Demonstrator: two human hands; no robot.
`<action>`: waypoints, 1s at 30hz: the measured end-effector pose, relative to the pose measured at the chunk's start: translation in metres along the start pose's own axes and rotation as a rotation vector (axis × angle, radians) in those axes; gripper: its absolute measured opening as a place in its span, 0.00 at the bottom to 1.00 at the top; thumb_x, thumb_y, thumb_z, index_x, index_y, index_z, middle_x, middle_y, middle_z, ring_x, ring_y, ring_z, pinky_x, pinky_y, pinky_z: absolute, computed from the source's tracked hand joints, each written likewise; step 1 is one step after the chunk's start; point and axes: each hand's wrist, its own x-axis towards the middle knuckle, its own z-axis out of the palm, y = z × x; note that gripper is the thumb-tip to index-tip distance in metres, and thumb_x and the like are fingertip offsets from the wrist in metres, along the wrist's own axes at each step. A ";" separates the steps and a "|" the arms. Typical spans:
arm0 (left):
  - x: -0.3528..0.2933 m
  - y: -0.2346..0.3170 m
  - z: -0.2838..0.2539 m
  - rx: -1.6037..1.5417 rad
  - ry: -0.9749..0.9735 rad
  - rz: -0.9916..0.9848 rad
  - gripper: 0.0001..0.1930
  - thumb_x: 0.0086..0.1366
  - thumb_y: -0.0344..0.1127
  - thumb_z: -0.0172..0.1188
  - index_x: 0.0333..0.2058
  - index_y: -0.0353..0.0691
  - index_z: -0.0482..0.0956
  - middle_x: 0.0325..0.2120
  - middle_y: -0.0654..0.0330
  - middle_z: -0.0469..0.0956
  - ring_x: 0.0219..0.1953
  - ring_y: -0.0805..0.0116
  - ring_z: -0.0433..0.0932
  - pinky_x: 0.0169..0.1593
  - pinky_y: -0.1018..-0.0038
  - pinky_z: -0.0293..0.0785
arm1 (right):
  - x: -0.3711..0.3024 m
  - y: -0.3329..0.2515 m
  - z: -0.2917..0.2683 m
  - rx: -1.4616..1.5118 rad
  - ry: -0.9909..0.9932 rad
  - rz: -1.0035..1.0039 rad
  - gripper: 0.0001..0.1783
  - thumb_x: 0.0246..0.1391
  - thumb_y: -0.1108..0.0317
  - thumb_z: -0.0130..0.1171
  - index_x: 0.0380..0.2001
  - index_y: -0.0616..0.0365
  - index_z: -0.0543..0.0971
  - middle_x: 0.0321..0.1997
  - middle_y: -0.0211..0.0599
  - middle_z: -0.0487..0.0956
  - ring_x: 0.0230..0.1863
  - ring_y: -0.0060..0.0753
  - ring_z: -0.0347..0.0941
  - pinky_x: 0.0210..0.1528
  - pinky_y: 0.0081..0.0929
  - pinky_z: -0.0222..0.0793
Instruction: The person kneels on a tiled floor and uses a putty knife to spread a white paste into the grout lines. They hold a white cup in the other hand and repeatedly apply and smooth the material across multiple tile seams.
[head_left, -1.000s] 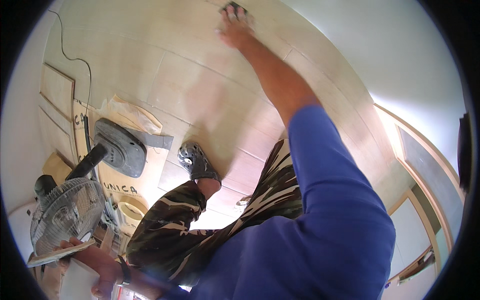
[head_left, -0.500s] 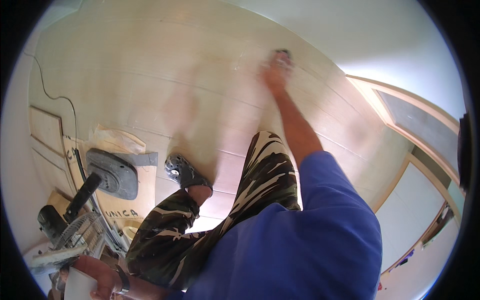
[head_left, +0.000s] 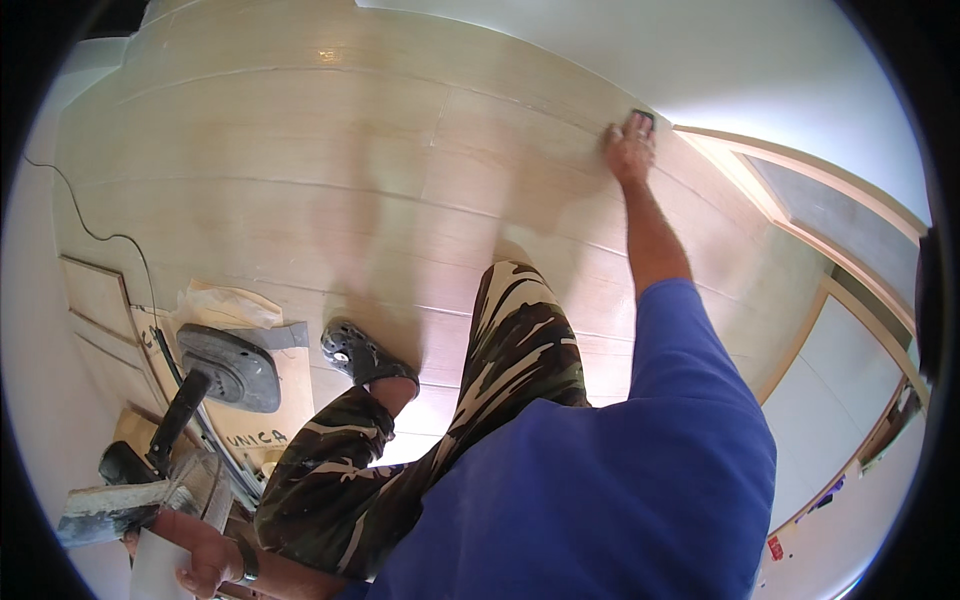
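Note:
My right hand [head_left: 630, 158] reaches far forward on an outstretched arm, palm down on the pale plank floor [head_left: 420, 240]. Its fingers press over a small dark block [head_left: 643, 118], mostly hidden under them, close to the foot of the wall. At the lower left, my left hand [head_left: 205, 562] curls round the edge of a smooth white thing [head_left: 155, 568] whose kind I cannot make out. Just beyond that hand is a thick whitish slab [head_left: 112, 505] with dark smears; whether the hand touches it is unclear.
A fan's dark base [head_left: 228, 368] stands on a cardboard sheet [head_left: 290, 375] at my left, with a cable [head_left: 130, 240] running past it. My clog [head_left: 365, 355] is beside it. A white wall [head_left: 720, 60] and a wood-framed opening [head_left: 840, 220] bound the right side.
My right hand has slid to the right with the dark block, nearer the wall. The left hand keeps its grip, and the smeared slab beside it shows larger.

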 end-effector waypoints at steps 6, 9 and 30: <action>0.013 0.004 0.057 -0.121 0.017 -0.037 0.31 0.42 0.41 0.55 0.48 0.34 0.69 0.47 0.51 0.69 0.54 0.55 0.63 0.60 0.61 0.52 | -0.030 -0.055 0.022 -0.067 0.023 -0.209 0.37 0.57 0.44 0.36 0.64 0.54 0.49 0.69 0.49 0.42 0.67 0.61 0.39 0.63 0.60 0.40; 0.021 0.007 0.072 -0.054 -0.024 0.053 0.31 0.42 0.41 0.55 0.48 0.34 0.69 0.47 0.51 0.69 0.53 0.55 0.64 0.59 0.61 0.54 | -0.052 -0.084 0.015 -0.099 -0.033 -0.384 0.38 0.57 0.44 0.37 0.64 0.54 0.49 0.69 0.46 0.43 0.68 0.60 0.38 0.63 0.60 0.39; 0.015 -0.006 0.122 0.159 0.074 0.087 0.33 0.47 0.45 0.53 0.50 0.30 0.64 0.47 0.49 0.66 0.49 0.55 0.66 0.52 0.64 0.62 | -0.116 0.067 0.041 0.015 0.175 -0.267 0.38 0.56 0.48 0.42 0.64 0.59 0.49 0.69 0.49 0.45 0.69 0.55 0.38 0.63 0.59 0.38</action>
